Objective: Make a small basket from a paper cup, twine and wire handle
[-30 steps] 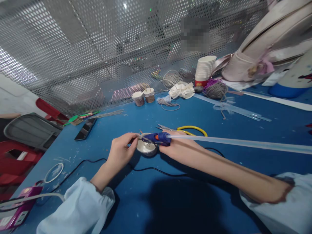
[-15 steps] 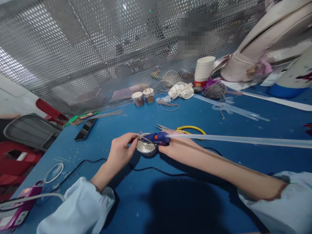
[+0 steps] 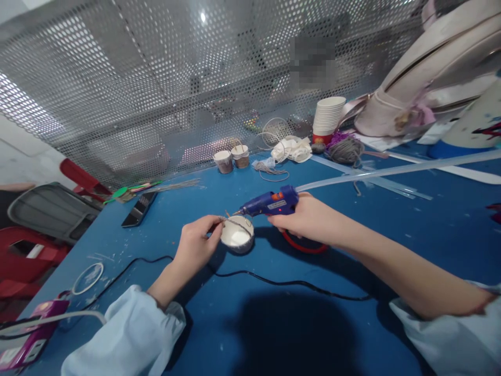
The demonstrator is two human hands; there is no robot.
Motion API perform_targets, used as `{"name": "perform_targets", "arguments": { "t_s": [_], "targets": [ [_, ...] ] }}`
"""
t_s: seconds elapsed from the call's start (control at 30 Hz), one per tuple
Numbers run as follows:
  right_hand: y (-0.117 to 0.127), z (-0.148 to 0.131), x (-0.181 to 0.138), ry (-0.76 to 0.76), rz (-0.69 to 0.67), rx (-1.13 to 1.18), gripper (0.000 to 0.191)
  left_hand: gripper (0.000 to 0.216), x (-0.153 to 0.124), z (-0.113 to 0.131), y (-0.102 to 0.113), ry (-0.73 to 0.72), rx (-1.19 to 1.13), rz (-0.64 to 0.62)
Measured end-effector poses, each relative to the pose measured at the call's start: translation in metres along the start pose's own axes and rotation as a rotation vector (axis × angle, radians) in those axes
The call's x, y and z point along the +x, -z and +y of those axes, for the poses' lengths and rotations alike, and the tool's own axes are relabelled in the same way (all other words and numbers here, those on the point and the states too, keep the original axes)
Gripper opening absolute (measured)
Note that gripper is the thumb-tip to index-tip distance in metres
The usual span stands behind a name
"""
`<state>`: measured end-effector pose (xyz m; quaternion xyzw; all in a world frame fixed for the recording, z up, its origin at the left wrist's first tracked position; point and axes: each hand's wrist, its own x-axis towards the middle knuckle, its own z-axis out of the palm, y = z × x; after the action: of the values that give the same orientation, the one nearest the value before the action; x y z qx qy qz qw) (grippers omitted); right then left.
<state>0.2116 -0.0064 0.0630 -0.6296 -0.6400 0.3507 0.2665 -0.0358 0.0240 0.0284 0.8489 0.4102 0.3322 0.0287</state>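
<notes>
A small white cup with a dark outer wall stands upright on the table. My left hand is at its left rim, thumb and forefinger pinching a thin grey-brown strand that runs across the cup's mouth. I cannot tell whether the fingers also grip the rim. My right hand is wrapped round a blue hot glue gun, to the cup's right. Its nozzle points left, close to the far rim. A long clear glue stick sticks out of the gun's back end.
A red curved loop shows below my right hand. The black cable crosses the blue table. A phone and a purple power strip are at left. Farther back stand two small cups, grey yarn, stacked paper cups.
My right hand has moved right and up with the glue gun, away from over the cup. The cup's inside and strand now show more. My left hand has stayed nearly still.
</notes>
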Motion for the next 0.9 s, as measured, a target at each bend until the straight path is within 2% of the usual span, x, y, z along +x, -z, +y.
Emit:
{"name": "perform_targets", "arguments": {
  "t_s": [0.1,0.23,0.37,0.43,0.6,0.9],
  "targets": [
    [0.004,0.002,0.001,-0.029,0.021,0.186,0.024,0.017,0.000,0.000,-0.001,-0.001,0.001,0.001],
    [0.016,0.009,0.003,0.047,0.128,0.408,0.019,0.016,-0.001,0.000,-0.002,0.005,-0.010,0.007],
    [0.031,0.031,0.010,0.056,0.330,0.231,0.024,0.016,-0.001,0.000,-0.003,0.003,-0.028,0.004],
    [0.035,0.046,0.015,0.031,0.371,0.111,0.026,0.016,-0.001,0.000,-0.003,-0.004,-0.037,0.001],
    [0.038,0.071,0.028,-0.057,0.342,-0.051,0.028,0.016,0.000,0.000,-0.005,-0.034,-0.036,0.020],
    [0.035,0.096,0.045,0.033,0.375,-0.135,0.032,0.018,0.000,-0.001,-0.010,-0.039,-0.080,0.035]
  ]
}}
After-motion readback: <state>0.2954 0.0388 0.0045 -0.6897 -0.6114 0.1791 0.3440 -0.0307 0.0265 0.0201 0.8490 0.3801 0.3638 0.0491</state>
